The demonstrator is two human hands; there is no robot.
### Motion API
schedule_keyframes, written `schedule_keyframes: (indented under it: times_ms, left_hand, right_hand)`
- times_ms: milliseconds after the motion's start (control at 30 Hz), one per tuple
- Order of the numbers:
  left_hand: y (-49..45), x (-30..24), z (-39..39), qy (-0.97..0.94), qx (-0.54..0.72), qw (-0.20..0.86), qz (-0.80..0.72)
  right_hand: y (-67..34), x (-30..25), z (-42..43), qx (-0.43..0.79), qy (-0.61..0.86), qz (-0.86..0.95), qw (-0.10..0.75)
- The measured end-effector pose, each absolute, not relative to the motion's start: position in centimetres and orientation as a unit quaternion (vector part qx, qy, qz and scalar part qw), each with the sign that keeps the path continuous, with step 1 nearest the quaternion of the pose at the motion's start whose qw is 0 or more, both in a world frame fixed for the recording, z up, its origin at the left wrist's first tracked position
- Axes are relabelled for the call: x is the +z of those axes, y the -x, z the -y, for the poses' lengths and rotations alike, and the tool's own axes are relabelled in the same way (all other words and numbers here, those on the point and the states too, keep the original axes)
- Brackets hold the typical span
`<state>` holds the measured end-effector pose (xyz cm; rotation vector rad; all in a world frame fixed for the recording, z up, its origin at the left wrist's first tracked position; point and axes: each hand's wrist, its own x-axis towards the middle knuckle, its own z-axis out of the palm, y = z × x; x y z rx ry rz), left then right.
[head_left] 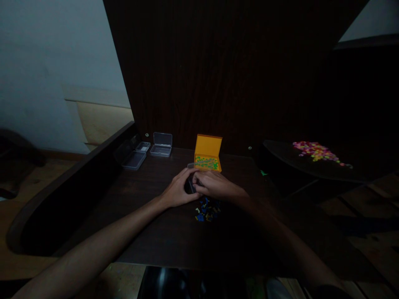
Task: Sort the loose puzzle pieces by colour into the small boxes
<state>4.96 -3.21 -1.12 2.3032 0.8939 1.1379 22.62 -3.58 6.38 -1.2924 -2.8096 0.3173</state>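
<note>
Both my hands meet at the middle of a dark wooden table [149, 232]. My left hand [177, 192] and my right hand [215, 185] are curled around a small dark object [189, 185] between them, too dim to name. Just behind them stands an open yellow box [208, 158] with green and yellow small pieces inside, its lid upright. A small heap of blue and yellow pieces [207, 209] lies on the table right under my right wrist.
Two open clear plastic cases [161, 144] [136, 155] lie at the table's back left. A dark board rises behind the table. On the right, a dark round surface [280, 160] carries a pile of pink and yellow pieces [315, 151]. The scene is very dim.
</note>
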Motion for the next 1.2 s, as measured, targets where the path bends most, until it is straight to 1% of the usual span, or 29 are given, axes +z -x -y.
schedule_keyframes:
  times_ms: [300, 533, 767, 933, 1200]
  left_hand:
    - [-5.1, -0.9, 3.5, -0.837, 0.402, 0.203, -0.310]
    - [-4.8, -1.0, 3.2, -0.841, 0.394, 0.198, -0.315]
    - [-4.6, -0.8, 3.2, -0.842, 0.388, 0.195, -0.321]
    - [-4.5, -0.8, 3.3, -0.846, 0.387, 0.193, -0.312]
    - [-4.4, -1.0, 3.2, -0.851, 0.387, 0.188, -0.300]
  right_hand:
    - [-22.8, 5.3, 2.7, 0.106, 0.407, 0.907, 0.013]
    - [-24.5, 6.5, 2.5, 0.086, 0.402, 0.911, -0.011]
    - [-24.9, 6.4, 2.1, 0.065, 0.417, 0.907, -0.002]
    - [-24.2, 5.5, 1.8, 0.079, 0.430, 0.899, 0.005]
    - [-24.0, 5.9, 1.5, 0.118, 0.425, 0.897, 0.005]
